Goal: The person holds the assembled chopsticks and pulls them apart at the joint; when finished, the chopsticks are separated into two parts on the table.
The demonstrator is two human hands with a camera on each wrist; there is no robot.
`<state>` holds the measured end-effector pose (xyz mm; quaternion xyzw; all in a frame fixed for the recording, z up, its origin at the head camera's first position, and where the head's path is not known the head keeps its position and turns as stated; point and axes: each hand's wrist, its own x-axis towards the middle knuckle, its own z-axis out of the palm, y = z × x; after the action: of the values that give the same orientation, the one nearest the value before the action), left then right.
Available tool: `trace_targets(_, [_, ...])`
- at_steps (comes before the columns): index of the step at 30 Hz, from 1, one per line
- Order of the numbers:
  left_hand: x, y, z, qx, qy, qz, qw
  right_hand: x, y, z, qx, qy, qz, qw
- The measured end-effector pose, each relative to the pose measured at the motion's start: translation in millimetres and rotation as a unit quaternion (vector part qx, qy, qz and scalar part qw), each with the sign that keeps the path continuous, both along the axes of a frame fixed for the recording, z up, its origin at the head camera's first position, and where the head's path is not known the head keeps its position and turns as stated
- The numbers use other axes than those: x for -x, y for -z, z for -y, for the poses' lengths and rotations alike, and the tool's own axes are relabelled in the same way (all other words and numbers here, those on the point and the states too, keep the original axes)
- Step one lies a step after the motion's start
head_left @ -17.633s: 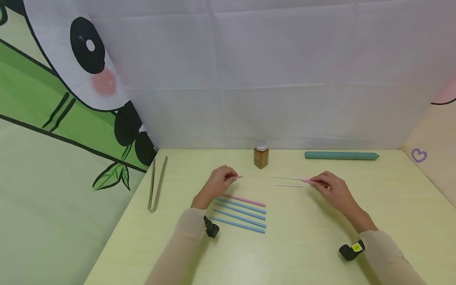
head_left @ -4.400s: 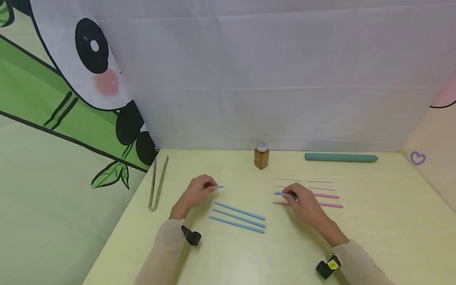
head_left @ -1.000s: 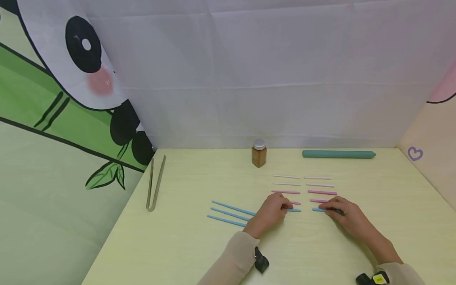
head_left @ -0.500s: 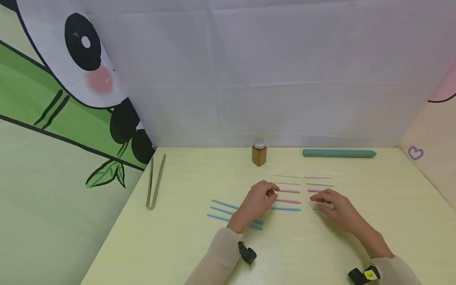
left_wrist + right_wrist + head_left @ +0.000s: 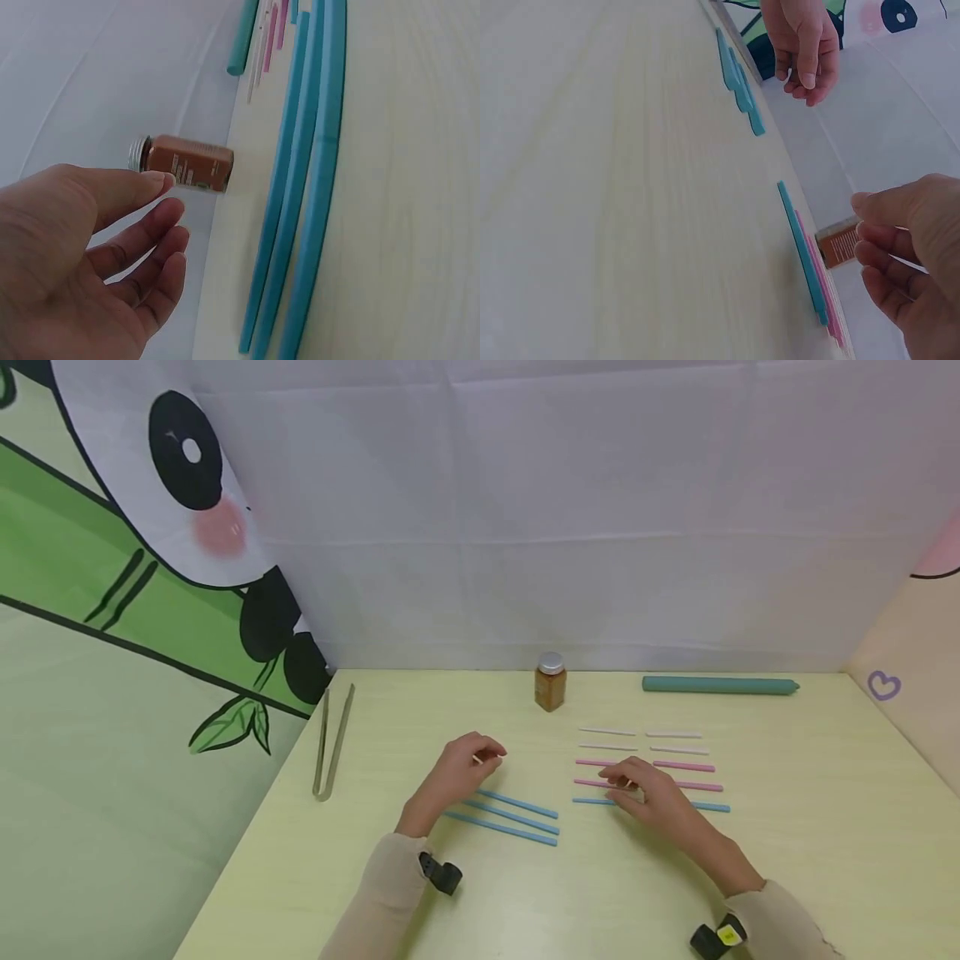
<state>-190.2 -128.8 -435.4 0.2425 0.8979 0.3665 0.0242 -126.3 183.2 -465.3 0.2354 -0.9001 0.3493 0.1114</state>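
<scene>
My left hand (image 5: 457, 768) hovers over the left ends of three blue straws (image 5: 501, 829), its fingers loosely bent around nothing. In the left wrist view these straws (image 5: 319, 180) lie side by side below the hand. My right hand (image 5: 648, 793), also holding nothing, is above the rows of separated straw pieces and hides their middle. A thin blue piece (image 5: 592, 801) shows left of it, a thicker blue piece (image 5: 711, 807) to its right. Behind lie thin and thick pink pieces (image 5: 684, 767), then white ones (image 5: 675, 735), paired end to end in rows.
A brown jar with a silver lid (image 5: 551, 685) stands near the back edge. To its right lies a green cylinder (image 5: 720, 685). Metal tongs (image 5: 340, 739) rest by the table's left edge. A printed cloth (image 5: 525, 527) hangs behind the table.
Pink and blue straws from the left group now lie as separated pieces in the right rows. In the last second both hands released the blue pieces and moved left.
</scene>
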Motion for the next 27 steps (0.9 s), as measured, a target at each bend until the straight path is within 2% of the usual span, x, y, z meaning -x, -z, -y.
trace_targets(6, [4.3,13.1,29.3,0.013,-0.006,0.014,0.9998,-1.0,6.1,25.2,0.019,-0.025,0.01,0.9995])
trace_targets(12, [5.6,21.3,46.6,0.024,-0.002,0.035,0.9991,-4.5,11.8,46.3,0.027,-0.031,0.05,0.9979])
trace_targets(19, [4.6,22.7,52.5,0.029,0.02,0.053,0.998,-6.9,13.1,63.9,0.039,-0.02,0.078,0.996])
trace_targets(27, [5.5,22.3,49.0,0.047,0.031,0.056,0.9969,-12.6,10.1,75.5,0.029,0.019,0.128,0.9911])
